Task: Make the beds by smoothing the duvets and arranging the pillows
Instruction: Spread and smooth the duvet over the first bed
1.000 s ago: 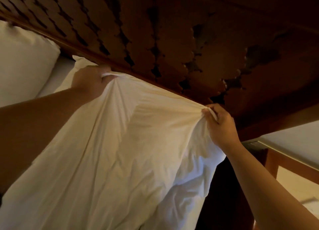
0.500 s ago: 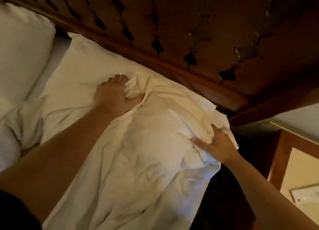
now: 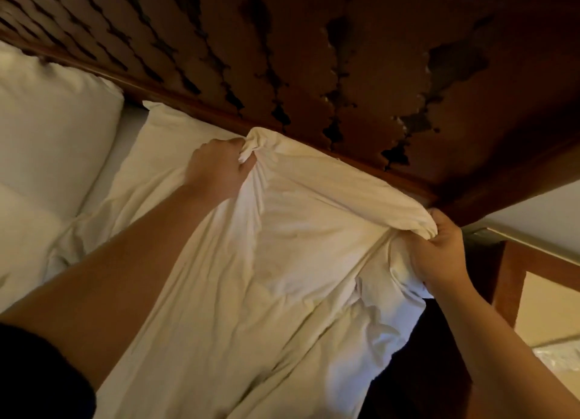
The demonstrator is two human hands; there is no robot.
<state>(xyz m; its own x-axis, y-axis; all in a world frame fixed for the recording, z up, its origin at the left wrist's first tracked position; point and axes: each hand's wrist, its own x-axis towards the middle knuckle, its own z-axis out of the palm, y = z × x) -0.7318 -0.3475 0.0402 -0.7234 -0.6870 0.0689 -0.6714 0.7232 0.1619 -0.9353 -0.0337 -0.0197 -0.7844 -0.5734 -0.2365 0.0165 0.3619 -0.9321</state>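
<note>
A white, wrinkled duvet (image 3: 282,277) covers the right side of the bed and reaches up to the headboard. My left hand (image 3: 216,167) grips a bunched fold of its top edge. My right hand (image 3: 439,255) grips the duvet's top right corner at the bed's edge. The cloth is pulled taut between the two hands. Under the duvet lies a white pillow (image 3: 163,148), with only its left part showing. A second white pillow (image 3: 53,129) lies at the far left.
A dark carved wooden headboard (image 3: 314,73) runs along the top. A wooden nightstand (image 3: 549,308) stands at the right beside the bed, with a dark gap between them. A white wall strip (image 3: 533,217) shows above the nightstand.
Half a second ago both hands lay on the duvet lower on the pillow. Now they grip its top edge again and have drawn it up toward the headboard.
</note>
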